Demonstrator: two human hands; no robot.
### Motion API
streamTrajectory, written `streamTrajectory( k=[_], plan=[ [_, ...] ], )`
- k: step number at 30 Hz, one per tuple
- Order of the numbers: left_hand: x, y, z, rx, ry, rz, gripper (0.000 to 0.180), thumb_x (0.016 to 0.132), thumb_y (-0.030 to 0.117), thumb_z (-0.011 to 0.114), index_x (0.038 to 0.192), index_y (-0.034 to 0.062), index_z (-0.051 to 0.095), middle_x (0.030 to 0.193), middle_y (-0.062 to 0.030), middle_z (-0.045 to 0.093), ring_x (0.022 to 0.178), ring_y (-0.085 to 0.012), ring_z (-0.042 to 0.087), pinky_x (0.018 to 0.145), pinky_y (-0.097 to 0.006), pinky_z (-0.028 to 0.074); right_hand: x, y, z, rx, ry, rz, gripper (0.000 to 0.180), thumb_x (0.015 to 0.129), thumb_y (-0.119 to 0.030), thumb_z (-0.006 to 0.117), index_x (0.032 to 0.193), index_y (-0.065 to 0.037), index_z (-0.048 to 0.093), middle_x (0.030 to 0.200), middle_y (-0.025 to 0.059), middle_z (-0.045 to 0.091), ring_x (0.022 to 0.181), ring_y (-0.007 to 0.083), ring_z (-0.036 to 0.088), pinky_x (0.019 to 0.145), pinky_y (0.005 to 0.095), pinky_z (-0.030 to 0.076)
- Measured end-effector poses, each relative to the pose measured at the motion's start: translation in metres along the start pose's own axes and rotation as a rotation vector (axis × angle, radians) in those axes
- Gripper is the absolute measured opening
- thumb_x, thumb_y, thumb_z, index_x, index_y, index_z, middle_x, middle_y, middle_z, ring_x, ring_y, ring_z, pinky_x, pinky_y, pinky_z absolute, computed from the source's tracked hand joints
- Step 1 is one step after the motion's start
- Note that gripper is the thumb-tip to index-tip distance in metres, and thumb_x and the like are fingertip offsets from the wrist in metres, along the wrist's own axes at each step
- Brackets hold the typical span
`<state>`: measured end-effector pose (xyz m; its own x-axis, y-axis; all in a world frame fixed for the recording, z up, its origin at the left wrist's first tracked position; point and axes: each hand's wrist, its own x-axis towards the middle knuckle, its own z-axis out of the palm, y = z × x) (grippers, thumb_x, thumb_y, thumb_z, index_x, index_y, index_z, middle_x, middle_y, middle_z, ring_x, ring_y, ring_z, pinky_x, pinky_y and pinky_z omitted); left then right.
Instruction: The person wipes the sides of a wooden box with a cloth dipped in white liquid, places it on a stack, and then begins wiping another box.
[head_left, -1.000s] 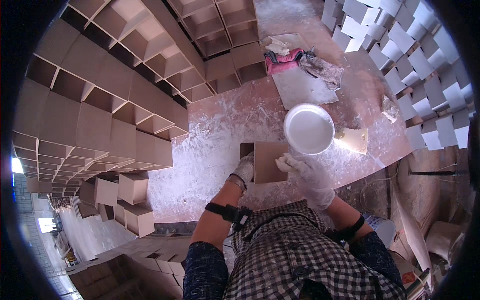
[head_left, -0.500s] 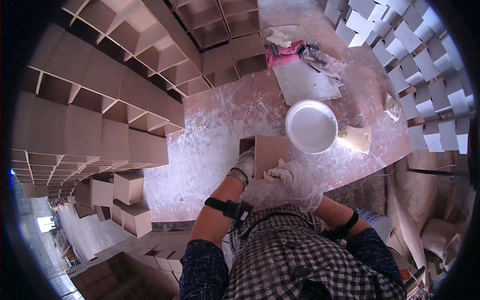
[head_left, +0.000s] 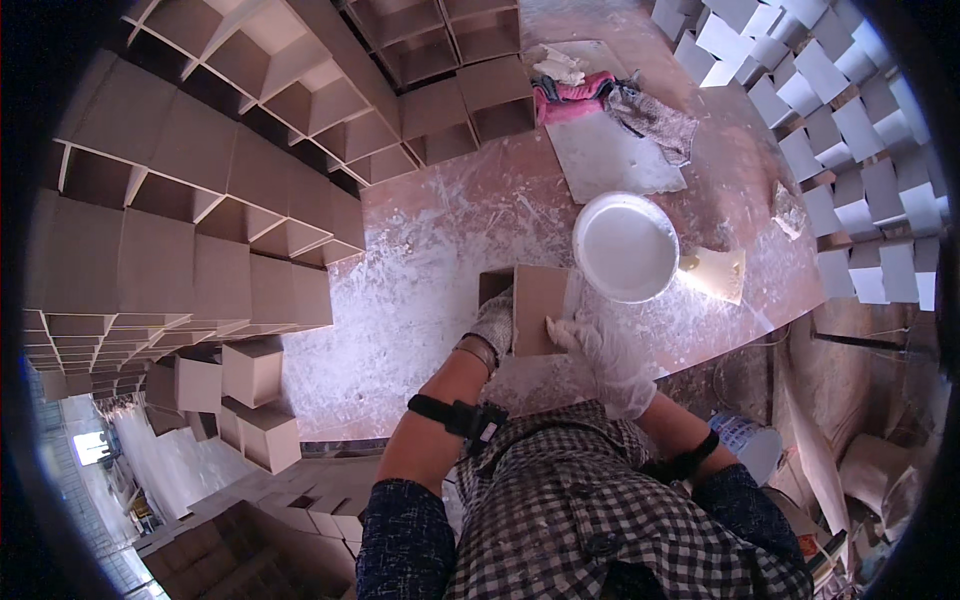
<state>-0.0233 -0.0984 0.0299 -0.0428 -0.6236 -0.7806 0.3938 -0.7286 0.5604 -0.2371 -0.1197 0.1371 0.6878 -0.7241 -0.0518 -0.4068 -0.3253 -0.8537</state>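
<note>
A small brown cardboard box (head_left: 541,309) is held upright over the work table in front of me, its dark hollow showing at the left. My left hand (head_left: 493,326), in a dusty whitish knit glove, grips it from the left side, with part of the fingers hidden behind the box. At the box's lower right is my right hand (head_left: 604,358), in a thin whitish glove and smeared by motion. Its bent fingers press near the face, around something pale too blurred to name. A whitish strip shows along the box's right edge.
Just beyond my right hand stands a round tub (head_left: 626,247) of white paste, beside a pale yellowish scrap (head_left: 716,275). Pink and grey cloths (head_left: 640,112) lie on a board farther back. Open boxes (head_left: 160,262) are stacked at left; white-faced boxes (head_left: 848,130) rise at right.
My right hand has slid slightly right and down along the box's face, uncovering more of it. A whitish strip now shows at the box's right edge. The left hand keeps its hold.
</note>
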Motion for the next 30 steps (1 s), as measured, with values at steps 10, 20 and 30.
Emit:
streamTrajectory(
  k=[10,20,30],
  plan=[
    [-0.006,0.003,0.010,-0.014,-0.153,0.171,0.051,0.091,0.042,0.052,0.131,0.0109,0.049,0.127,-0.0137,0.055,0.115,-0.0276,0.054,0.093,-0.037,0.044,0.030,0.003,-0.023,-0.345,0.112,-0.135,0.021,0.085,-0.012,0.059,0.106,-0.010,0.060,0.088,0.0138,0.056,0.082,0.0292,0.056,0.069,0.0413,0.044],
    [0.007,-0.024,-0.024,0.183,-0.054,0.380,0.053,0.089,0.047,0.053,0.126,0.0091,0.053,0.121,-0.0135,0.059,0.110,-0.0288,0.056,0.092,-0.037,0.045,0.070,0.009,-0.009,-0.417,0.247,-0.264,0.009,0.087,-0.014,0.053,0.085,-0.012,0.062,0.077,0.0122,0.056,0.082,0.0311,0.056,0.069,0.0433,0.043],
    [0.017,-0.026,-0.025,0.299,-0.104,0.458,0.040,0.097,0.034,0.047,0.128,0.0092,0.052,0.125,-0.0120,0.057,0.111,-0.0277,0.055,0.094,-0.041,0.046,0.070,-0.029,-0.019,-0.617,-0.159,-0.297,0.018,0.081,-0.012,0.057,0.098,-0.016,0.059,0.079,0.0123,0.059,0.079,0.0303,0.061,0.069,0.0425,0.049]
  ],
)
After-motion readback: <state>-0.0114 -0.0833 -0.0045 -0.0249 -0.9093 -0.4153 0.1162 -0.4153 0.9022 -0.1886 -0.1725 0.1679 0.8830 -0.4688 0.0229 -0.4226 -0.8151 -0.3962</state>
